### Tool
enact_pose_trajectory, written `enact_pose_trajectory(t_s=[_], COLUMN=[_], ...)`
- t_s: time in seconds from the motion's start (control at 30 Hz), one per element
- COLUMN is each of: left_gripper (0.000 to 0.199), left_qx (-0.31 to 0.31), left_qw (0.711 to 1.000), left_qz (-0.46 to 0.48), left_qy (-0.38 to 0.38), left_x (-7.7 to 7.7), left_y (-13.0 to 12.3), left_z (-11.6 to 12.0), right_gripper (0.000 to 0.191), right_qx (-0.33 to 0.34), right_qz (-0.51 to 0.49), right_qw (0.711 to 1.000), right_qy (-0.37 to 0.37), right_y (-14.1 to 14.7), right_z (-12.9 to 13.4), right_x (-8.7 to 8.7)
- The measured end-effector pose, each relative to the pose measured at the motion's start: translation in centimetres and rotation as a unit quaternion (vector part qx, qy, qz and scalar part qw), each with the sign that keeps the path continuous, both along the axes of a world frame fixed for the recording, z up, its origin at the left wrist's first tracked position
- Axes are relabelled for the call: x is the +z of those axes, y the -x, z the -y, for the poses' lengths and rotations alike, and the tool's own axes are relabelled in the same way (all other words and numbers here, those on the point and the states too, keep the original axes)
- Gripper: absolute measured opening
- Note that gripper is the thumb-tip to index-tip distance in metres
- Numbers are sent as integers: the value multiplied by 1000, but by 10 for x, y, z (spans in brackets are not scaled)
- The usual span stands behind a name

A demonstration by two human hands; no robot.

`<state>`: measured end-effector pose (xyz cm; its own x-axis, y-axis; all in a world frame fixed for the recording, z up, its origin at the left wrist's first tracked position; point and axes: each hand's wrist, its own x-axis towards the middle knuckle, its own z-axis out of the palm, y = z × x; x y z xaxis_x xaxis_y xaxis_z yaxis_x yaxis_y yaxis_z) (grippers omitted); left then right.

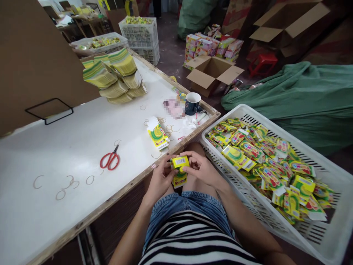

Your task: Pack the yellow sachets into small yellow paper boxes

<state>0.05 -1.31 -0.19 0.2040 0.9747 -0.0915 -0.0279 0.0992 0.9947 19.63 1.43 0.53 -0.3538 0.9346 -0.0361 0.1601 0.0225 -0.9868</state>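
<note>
Both hands hold one small yellow-green box (pixel 180 162) with a barcode, just above my lap. My left hand (pixel 162 175) grips its left side, thumb on the front. My right hand (pixel 200 168) closes on its right side, thumb also on the front. Near the table edge, a small stack of flat printed boxes (pixel 158 135) lies on the white table (pixel 82 147). Farther back stand bundled stacks of flat boxes (pixel 116 77). To my right, a white plastic basket (pixel 245 200) holds several yellow, green and red boxes (pixel 264 158).
Red-handled scissors (pixel 110 160) and rubber bands (pixel 90 179) lie on the table. A dark mug (pixel 192 103) stands near its right corner. Beyond are an open carton (pixel 212 71), a green cloth (pixel 292 92), a red stool (pixel 262 64) and stacked crates (pixel 143 36).
</note>
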Motion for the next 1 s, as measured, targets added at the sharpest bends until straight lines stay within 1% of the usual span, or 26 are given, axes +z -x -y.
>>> enact_pose_trajectory(t_s=[0.07,0.13,0.23,0.3,0.4,0.5,0.6,0.67,0.8,0.93,1.0], left_gripper=[47,48,49,49,49,52,52,51,52,50,47], left_qx=[-16,-34,-38,-30,-18,-23,-23,-15,-18,-53,-77], left_qw=[1000,999,999,999,1000,999,999,999,997,996,995], left_qz=[8,11,-9,-14,8,32,28,32,67,75,60], left_qy=[-3,0,2,1,9,26,33,27,21,23,-2], left_x=[-1,-2,-1,0,1,1,0,0,0,-1,0], left_y=[-2,-2,-2,-2,-3,-4,-4,-2,1,-11,-18], left_z=[2,3,4,3,2,2,3,0,-5,-5,-8], right_gripper=[39,33,30,31,33,36,38,40,31,27,27], right_qx=[-4,-26,-43,-49,-49,-41,-54,-55,-54,-93,-122], right_qz=[47,100,161,179,190,191,203,185,78,2,-12], right_qw=[999,994,985,980,977,978,975,979,993,995,992], right_qy=[-5,-29,-54,-65,-80,-75,-69,-69,-72,-39,-31], right_y=[2,4,8,10,11,12,12,10,5,0,-10], right_z=[0,0,-1,-1,1,3,3,2,2,8,10], right_x=[-3,-6,-10,-12,-15,-19,-21,-20,-17,-19,-18])
